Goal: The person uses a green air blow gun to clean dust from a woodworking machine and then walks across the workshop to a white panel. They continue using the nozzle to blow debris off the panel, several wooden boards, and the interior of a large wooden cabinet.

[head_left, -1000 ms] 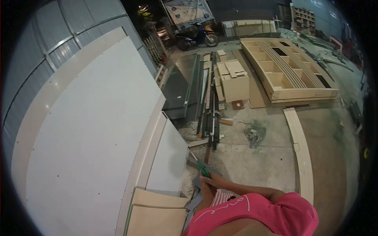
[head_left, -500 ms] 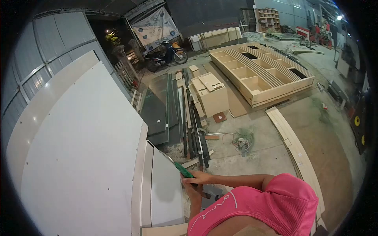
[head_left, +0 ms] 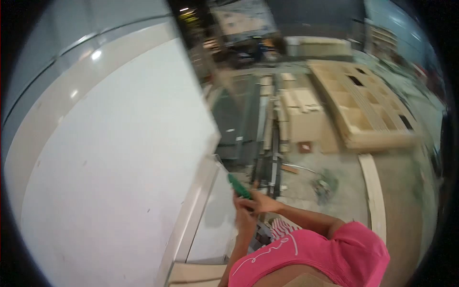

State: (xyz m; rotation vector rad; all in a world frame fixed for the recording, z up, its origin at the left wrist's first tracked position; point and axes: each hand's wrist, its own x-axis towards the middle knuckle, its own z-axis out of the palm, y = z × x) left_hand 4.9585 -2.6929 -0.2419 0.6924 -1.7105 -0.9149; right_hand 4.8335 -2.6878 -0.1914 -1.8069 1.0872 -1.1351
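Observation:
A green tool [head_left: 239,186] with a thin metal tip points up and left, its tip close to the edge of a large white panel [head_left: 124,129]. My left hand [head_left: 243,206] is wrapped round the lower end of the tool. Against it, on the right, my right hand [head_left: 262,201] is closed round the same tool. A pale edge strip [head_left: 189,217] runs beside the tool, with a narrower white panel [head_left: 209,225] to its right. Motion blur softens the fingers and the tip.
Beyond my hands lie dark glass sheets [head_left: 229,131], black and wooden strips [head_left: 269,119] and a stack of cardboard-coloured boxes [head_left: 303,115]. A wooden compartment frame [head_left: 363,103] lies at the right. Tangled wire [head_left: 322,186] and a long board [head_left: 374,196] are on the floor.
The view has swung left, so the background sits further right. Both hands and the green tool appear slightly higher and further right, still together, with the tip near the panel edge.

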